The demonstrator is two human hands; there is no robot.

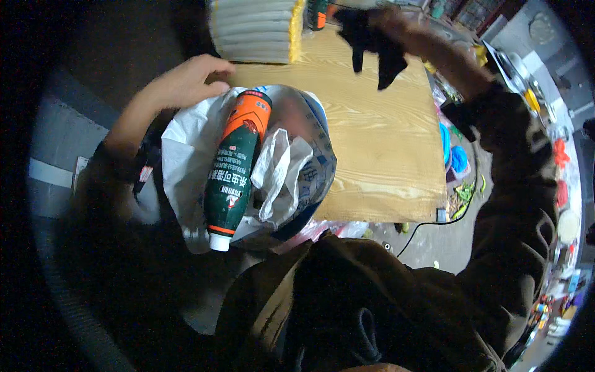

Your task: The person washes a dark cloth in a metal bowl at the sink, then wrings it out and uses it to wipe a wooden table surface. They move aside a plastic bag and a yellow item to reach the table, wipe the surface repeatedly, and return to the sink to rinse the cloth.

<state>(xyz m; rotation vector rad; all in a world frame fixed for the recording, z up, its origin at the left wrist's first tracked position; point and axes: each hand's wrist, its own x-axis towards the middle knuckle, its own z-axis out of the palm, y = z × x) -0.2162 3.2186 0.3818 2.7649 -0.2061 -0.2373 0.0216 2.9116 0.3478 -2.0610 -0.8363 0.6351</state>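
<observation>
A dark green and orange bottle (234,172) with a white cap lies slanted across the mouth of a white woven plastic bag (186,144). The bag bears blue print on its right side, and crumpled white material (276,176) sits inside beside the bottle. My left hand (195,81) is at the bag's upper left rim, thumb and fingers apart, with nothing visible between them. Raised over the far right of the wood-grain table (381,153), my right hand (388,21) holds a black cloth item (372,44), blurred and hanging down, possibly a glove.
At the table's far end stands a stack of white layered packs (253,32) with a yellow edge. Another green and orange bottle (317,16) is beside it. Blue plastic bags (458,158), vegetable scraps and a black cable (418,228) lie right of the table.
</observation>
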